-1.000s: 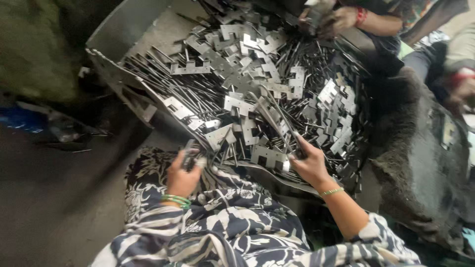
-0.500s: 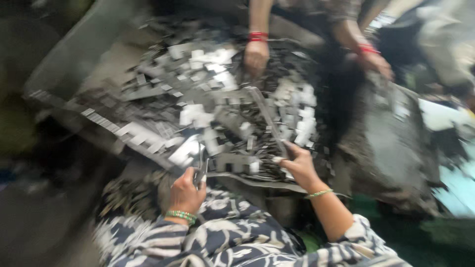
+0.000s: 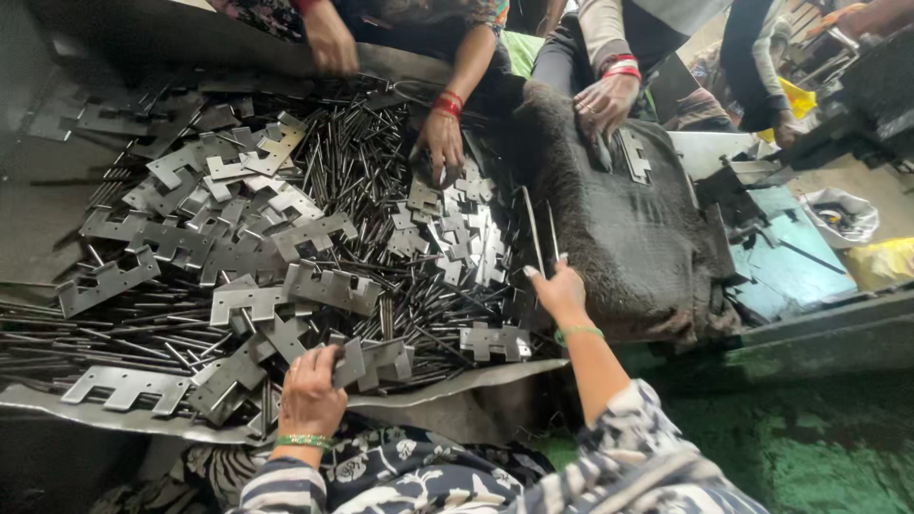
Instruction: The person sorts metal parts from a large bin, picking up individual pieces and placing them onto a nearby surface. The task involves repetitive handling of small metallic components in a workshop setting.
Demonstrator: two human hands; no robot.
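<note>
The left hand (image 3: pixel 309 395) grips a notched metal plate (image 3: pixel 350 362); the right hand (image 3: pixel 560 293) pinches thin rods (image 3: pixel 533 228).

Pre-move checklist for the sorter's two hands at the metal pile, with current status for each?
1. Left hand gripping a flat plate: ok.
2. Right hand holding thin rods: ok, fingertips pinch them.
3. Right hand apart from the co-worker's hand in the pile: ok.
4. Dark cloth beside the right hand bare enough to set parts on: ok, one plate lies farther up.
5. Sharp edges near fingers: cannot tell.
</note>
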